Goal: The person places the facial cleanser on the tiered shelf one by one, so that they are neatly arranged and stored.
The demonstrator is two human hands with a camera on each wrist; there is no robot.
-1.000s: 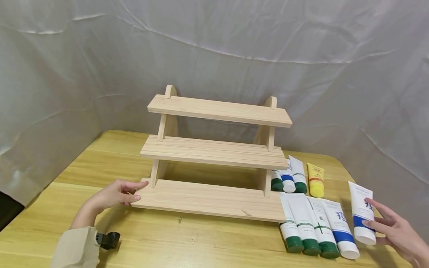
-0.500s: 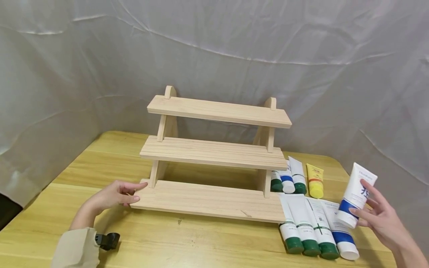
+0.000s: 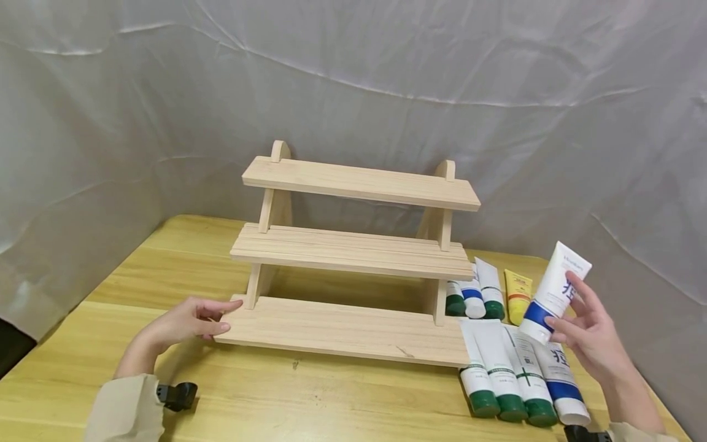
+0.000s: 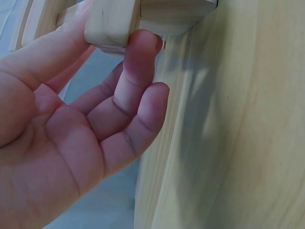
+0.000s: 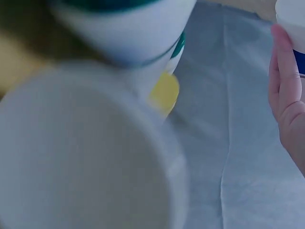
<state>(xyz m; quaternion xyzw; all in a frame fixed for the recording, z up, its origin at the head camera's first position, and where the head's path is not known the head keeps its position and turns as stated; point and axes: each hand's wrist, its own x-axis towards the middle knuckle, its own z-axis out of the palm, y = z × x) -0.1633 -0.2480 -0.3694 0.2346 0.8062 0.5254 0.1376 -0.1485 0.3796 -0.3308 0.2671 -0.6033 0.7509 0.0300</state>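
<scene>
A three-tier wooden display shelf (image 3: 342, 331) stands on the table. My left hand (image 3: 190, 322) pinches the left end of its lowest board; in the left wrist view, the fingers (image 4: 138, 71) curl against the board's end (image 4: 112, 21). To the right of the shelf, my right hand (image 3: 591, 331) holds a white squeeze tube with a blue band (image 3: 555, 291) in the air, tilted, cap end down. Below it lies a row of tubes: several with green caps (image 3: 499, 368) and a similar blue-banded one (image 3: 563, 383). The right wrist view catches the held tube (image 5: 290, 19) at its edge.
More white tubes (image 3: 491, 288) lie behind, partly hidden by the shelf's right side, beside a yellow tube (image 3: 516, 294). The wooden table (image 3: 309, 399) meets a grey cloth backdrop (image 3: 353, 80). A black wrist mount (image 3: 178, 396) sits by the left sleeve.
My right hand has lifted the blue-banded tube up and leftward, over the row of tubes, tilting it on the way. The left hand and the shelf have stayed put.
</scene>
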